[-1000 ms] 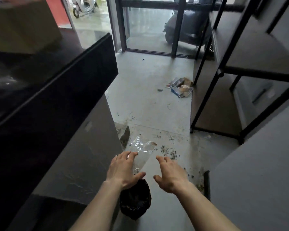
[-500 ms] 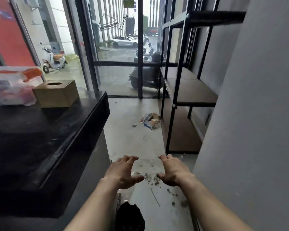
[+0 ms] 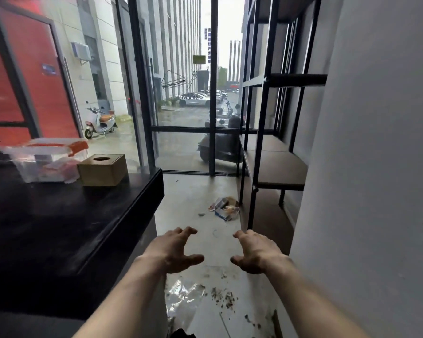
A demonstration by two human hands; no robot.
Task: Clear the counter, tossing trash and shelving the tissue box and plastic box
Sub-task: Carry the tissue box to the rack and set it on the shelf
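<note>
both hands are raised in front of the body with nothing in them: the left hand (image 3: 172, 252) and the right hand (image 3: 255, 252) have their fingers spread and curled, thumbs pointing toward each other, with a gap between them and only floor beneath.

the two things to be shelved sit on the black glossy counter (image 3: 88, 230), at its far end, up and to the left of the hands. the square tan cardboard tissue box with a round hole in its top (image 3: 103, 170) is the closer one; the clear plastic box with an orange-trimmed lid (image 3: 47, 162) stands just beside it, farther left and a little behind. the tissue box is roughly cubic, so it has no real long axis; one vertical corner faces the camera. the plastic box runs lengthwise left to right.

the black metal-framed shelf with brown boards (image 3: 274, 167) stands on the opposite side, ahead and to the right, across the aisle from the counter.

the left hand is the nearer one to both boxes, and the reach looks like a forward, leftward one over the counter edge, then a carry rightward to the shelf.

on the floor below the hands lies a crumpled clear plastic wrapper (image 3: 183, 301) among crumbs, and more paper litter (image 3: 224, 208) lies near the foot of the shelf.
</note>
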